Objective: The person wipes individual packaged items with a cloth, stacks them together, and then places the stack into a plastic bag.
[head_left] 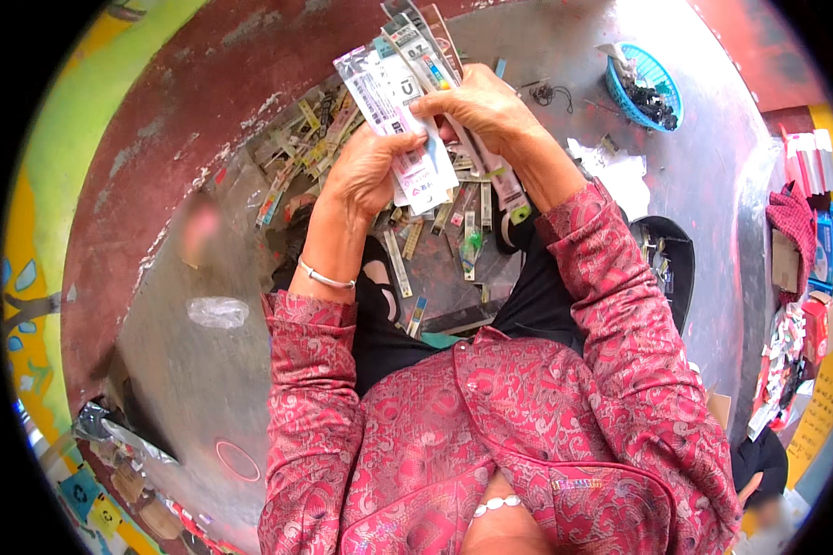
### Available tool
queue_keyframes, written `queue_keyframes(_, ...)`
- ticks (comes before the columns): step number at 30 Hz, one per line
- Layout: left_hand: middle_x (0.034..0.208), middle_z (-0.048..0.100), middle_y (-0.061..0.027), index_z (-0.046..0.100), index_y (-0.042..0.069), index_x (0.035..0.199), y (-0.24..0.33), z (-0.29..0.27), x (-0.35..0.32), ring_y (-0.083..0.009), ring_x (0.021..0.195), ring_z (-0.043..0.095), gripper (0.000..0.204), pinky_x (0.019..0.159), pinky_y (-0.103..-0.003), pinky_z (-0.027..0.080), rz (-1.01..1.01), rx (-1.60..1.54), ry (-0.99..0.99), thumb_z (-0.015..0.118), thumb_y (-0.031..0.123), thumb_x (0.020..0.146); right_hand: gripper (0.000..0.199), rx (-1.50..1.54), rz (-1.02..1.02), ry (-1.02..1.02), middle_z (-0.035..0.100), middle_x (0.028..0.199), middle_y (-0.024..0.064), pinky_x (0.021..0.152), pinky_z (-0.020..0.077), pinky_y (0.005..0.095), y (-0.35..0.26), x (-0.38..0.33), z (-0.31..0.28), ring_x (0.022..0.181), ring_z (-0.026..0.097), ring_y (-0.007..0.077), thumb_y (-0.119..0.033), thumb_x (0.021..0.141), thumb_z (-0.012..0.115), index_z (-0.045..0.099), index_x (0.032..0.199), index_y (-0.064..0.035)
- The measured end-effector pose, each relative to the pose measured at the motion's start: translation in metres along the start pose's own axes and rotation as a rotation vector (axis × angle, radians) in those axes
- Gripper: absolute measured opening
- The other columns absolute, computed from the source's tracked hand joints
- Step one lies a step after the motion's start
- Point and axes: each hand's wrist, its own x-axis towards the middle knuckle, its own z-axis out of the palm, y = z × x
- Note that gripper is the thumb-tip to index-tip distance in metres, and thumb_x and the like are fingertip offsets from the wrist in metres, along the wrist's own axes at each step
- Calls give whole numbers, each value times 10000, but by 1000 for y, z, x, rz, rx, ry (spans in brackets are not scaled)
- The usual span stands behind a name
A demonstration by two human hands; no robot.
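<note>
In front of me, my left hand (368,168) is closed on a stack of flat white printed packets (379,92), its thumb pressed over the front. My right hand (486,109) grips several long, narrow packages (420,54), which look like clear pen sleeves with printed cards. They stick out above the hand, and a lower end (509,194) hangs below it near my sleeve. The right thumb also rests on the white packets, so both bundles meet between my hands. The right fingers are partly hidden behind the packages. Below lies a loose pile of similar narrow packages (398,264).
A blue basket (673,85) with dark contents stands at the far right. White plastic sheeting (625,180) and a black container (683,264) lie right of my legs. On the left floor are a clear plastic bag (217,313) and a pink ring (238,460). Another person (759,467) is partly visible lower right.
</note>
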Motion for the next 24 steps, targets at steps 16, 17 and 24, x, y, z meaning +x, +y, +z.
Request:
queue_keyframes(16,1032,574,-170,490,-7,1141,14,-34,5,-267,913,588,316,820,-428,501,158,-249,242,552,86,845,361,-378,-865,-145,601,1014,95,785,465,351,19,-4,16,937,589,249,-101,642,674,613,996,-70)
queue_keyframes(17,1052,564,-178,479,-6,1164,18,-37,4,-273,926,581,380,821,-427,500,98,-255,181,597,128,829,346,-523,-835,-112,599,1026,82,791,467,361,21,-7,18,965,579,268,-84,640,660,618,984,-81)
queue_keyframes(24,1029,573,-190,469,-15,1179,21,-36,1,-259,883,592,389,798,-401,506,82,-241,186,533,230,883,160,-577,-748,-101,602,795,103,640,476,378,19,-6,20,765,592,316,-127,695,610,613,850,-86)
